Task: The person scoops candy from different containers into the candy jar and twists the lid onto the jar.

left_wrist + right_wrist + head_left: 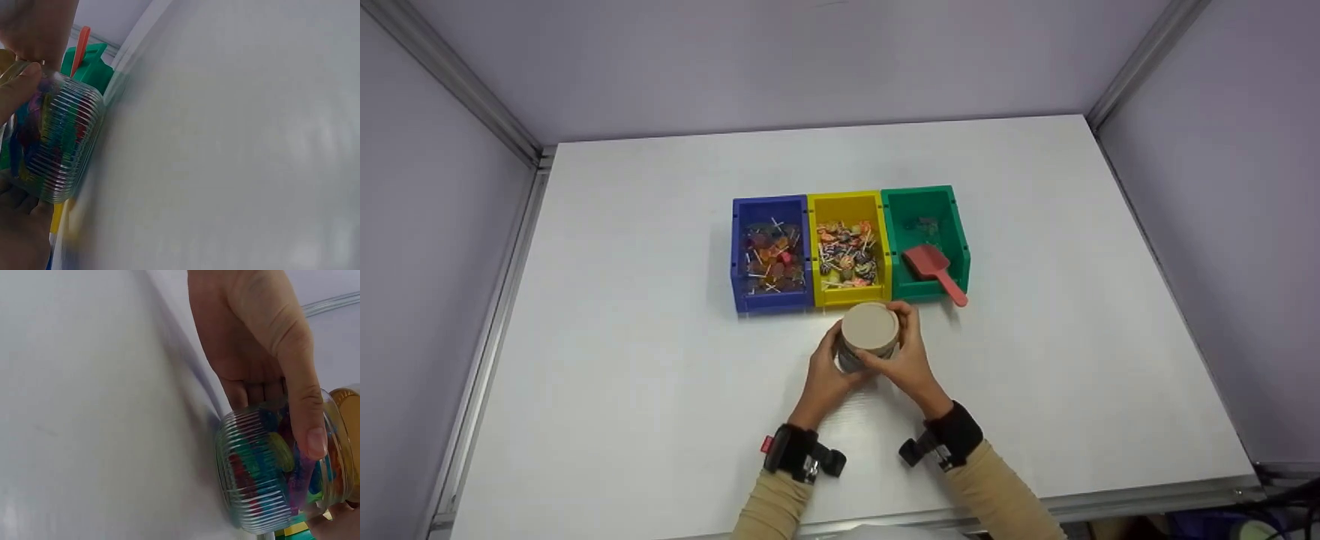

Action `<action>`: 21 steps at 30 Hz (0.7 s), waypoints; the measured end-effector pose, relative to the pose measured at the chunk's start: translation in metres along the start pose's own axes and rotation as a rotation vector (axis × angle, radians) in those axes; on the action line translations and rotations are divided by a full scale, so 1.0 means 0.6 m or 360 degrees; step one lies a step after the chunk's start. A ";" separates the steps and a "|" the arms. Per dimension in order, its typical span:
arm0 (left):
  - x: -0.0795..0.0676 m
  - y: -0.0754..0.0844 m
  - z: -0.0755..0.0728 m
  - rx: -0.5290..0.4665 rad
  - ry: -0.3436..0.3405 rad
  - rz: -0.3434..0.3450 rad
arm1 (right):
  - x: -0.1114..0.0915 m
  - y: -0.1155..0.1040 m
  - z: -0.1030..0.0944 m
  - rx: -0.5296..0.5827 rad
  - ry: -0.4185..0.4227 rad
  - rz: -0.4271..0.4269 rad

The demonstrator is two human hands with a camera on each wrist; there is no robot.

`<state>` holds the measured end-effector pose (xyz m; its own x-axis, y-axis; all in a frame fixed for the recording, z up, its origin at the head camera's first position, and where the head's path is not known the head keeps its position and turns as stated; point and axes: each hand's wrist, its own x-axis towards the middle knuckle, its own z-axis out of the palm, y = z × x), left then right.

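A clear ribbed jar (247,467) with a pale lid (870,326) is held in front of the bins. Through its glass, colourful pieces show in blue, green, red and purple. My left hand (824,380) grips the jar's body from the left, its thumb along the glass in the right wrist view. On the other side, my right hand (913,361) holds the lid around its rim, thumb in front and fingers behind. The jar's ribbed side and base also appear in the left wrist view, tilted by the camera's angle.
Behind the hands, a blue bin (772,301) and a yellow bin (849,297) hold lollipops. Beside them, a green bin (919,289) contains a few clear pieces, and a red scoop (934,266) leans over its front edge. Walls surround the white table (622,375) at back and sides.
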<state>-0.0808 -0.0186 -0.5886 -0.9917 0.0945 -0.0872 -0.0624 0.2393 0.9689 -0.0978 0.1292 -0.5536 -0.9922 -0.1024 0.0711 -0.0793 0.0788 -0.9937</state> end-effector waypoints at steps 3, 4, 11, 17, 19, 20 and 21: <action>0.000 -0.001 0.000 0.0016 0.0008 -0.0004 | -0.005 0.002 0.000 -0.0090 -0.0045 -0.0065; 0.000 -0.001 0.000 0.0011 0.0009 0.0003 | -0.008 -0.006 0.000 -0.0117 -0.0061 -0.0079; -0.001 0.001 0.001 -0.0062 -0.0009 0.0005 | -0.021 -0.013 -0.002 -0.0273 -0.0070 -0.0127; -0.001 0.001 0.001 -0.0065 -0.0012 -0.0004 | -0.023 0.017 -0.004 -0.0375 -0.0043 -0.0201; 0.000 0.001 0.002 -0.0070 -0.0010 -0.0006 | -0.023 0.018 -0.003 -0.0413 -0.0037 -0.0224; -0.001 0.001 0.002 -0.0071 -0.0010 -0.0006 | -0.023 0.018 -0.003 -0.0427 -0.0033 -0.0234; -0.001 0.001 0.002 -0.0071 -0.0011 -0.0008 | -0.023 0.017 -0.002 -0.0446 -0.0029 -0.0241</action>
<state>-0.0801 -0.0176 -0.5884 -0.9906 0.0998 -0.0933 -0.0723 0.1965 0.9778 -0.0848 0.1327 -0.5648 -0.9654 -0.1514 0.2125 -0.2521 0.3310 -0.9093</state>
